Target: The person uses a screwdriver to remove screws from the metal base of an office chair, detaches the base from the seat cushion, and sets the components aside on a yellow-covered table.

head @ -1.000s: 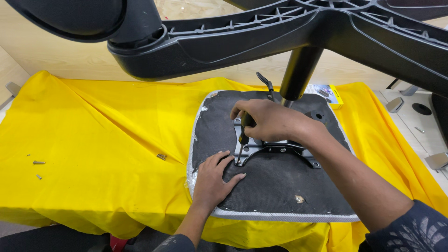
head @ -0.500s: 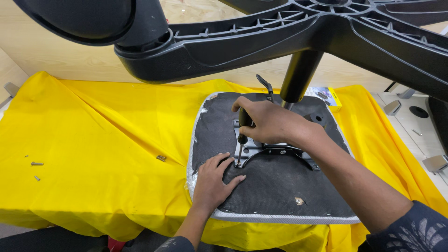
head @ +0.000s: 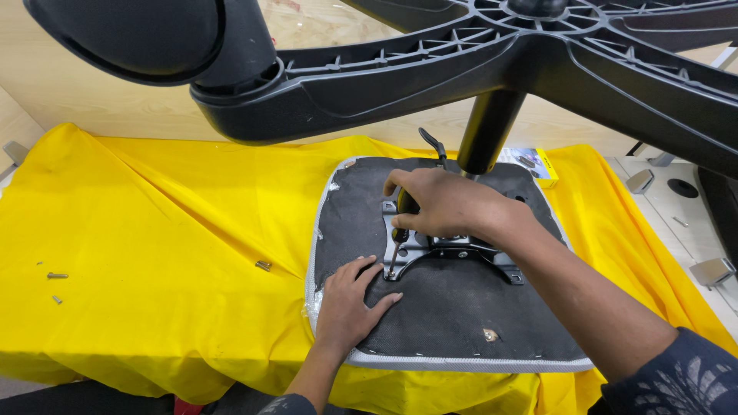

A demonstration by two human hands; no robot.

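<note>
An upturned office chair seat (head: 453, 315) with a black fabric underside and grey edging lies on a yellow cloth (head: 154, 230). A metal mounting plate (head: 450, 250) is fixed at its middle, with a black gas column (head: 483, 131) rising to the star-shaped chair base (head: 461, 54) overhead. My right hand (head: 446, 204) grips a black-handled screwdriver (head: 400, 230), its tip standing on the plate's front left corner. My left hand (head: 350, 303) lies flat on the seat just beside that corner, fingers spread.
A loose screw (head: 264, 265) lies on the cloth left of the seat, and small screws (head: 55, 275) sit near the left edge. A yellow-edged box (head: 530, 163) is behind the seat. A castor wheel (head: 146, 34) hangs at top left. Metal parts (head: 711, 270) lie at right.
The view has shifted slightly, so the seat sits a little lower in the frame. My right hand stays on the screwdriver at the same corner, and my left hand keeps pressing the seat.
</note>
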